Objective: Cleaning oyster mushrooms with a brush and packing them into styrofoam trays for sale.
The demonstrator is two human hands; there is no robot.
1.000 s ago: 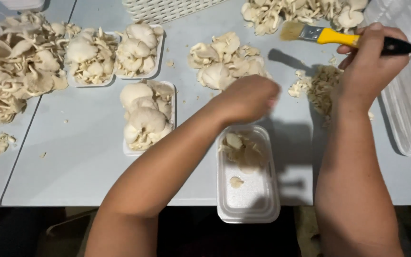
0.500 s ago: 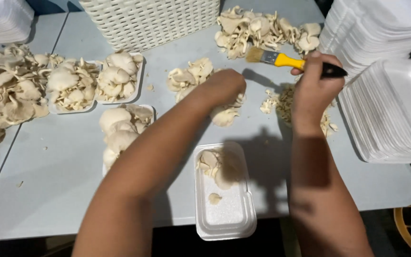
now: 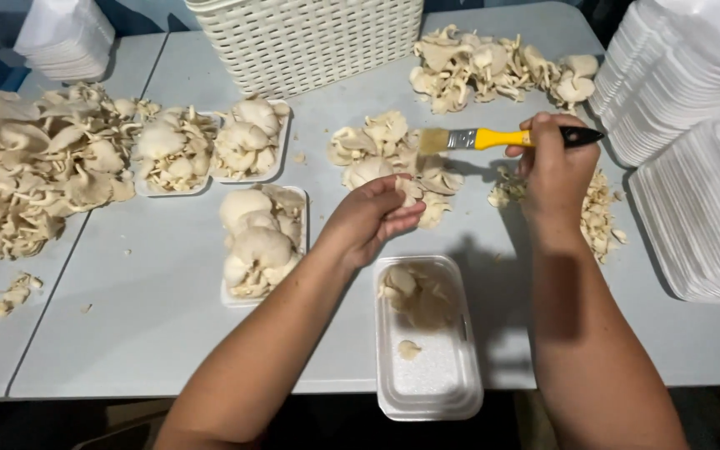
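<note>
Left hand [image 3: 370, 218] is pinched around a small oyster mushroom piece [image 3: 410, 193] just above the half-filled foam tray [image 3: 427, 392], right hand [image 3: 553, 167] clamped on the yellow-handled brush [image 3: 481, 138]. That mushroom looks light, soft and crumbly, so I'd hold it gently by the stem. Decent bare table [image 3: 152, 292] in front, but the tray sits right at the near edge.

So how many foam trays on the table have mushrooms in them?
4: two filled trays side by side at upper left, one below them, one partly filled tray at the near edge. Empty stacks at right aren't counted.
</note>
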